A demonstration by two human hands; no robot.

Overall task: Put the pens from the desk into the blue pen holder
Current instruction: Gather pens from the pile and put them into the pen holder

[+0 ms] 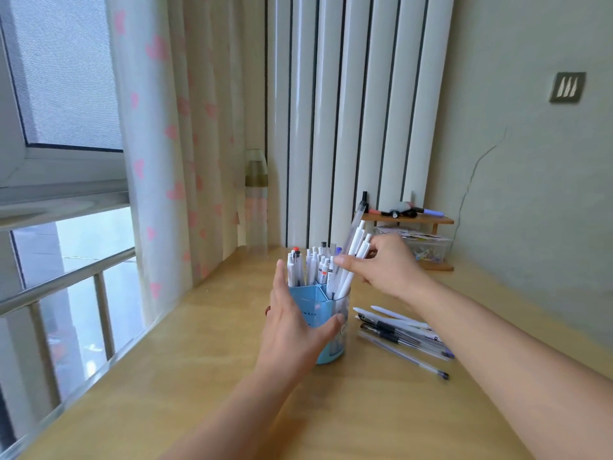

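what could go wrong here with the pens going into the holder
1. The blue pen holder is already crowded, and the right hand is feeding in several tilted pens at once; one could jam on the pens inside or slip out.
2. The left hand only cups the holder's side, so a hard push might tip it.
3. The right forearm passes over the loose pens on the desk and could sweep them away.

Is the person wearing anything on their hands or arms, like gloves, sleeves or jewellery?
No gloves and no sleeves show: both forearms are bare as far as the picture reaches. The left hand has something small and reddish at one finger, perhaps a ring, too small to tell. The right hand shows no ring, watch or bracelet, and its fingernails look short and unpainted.
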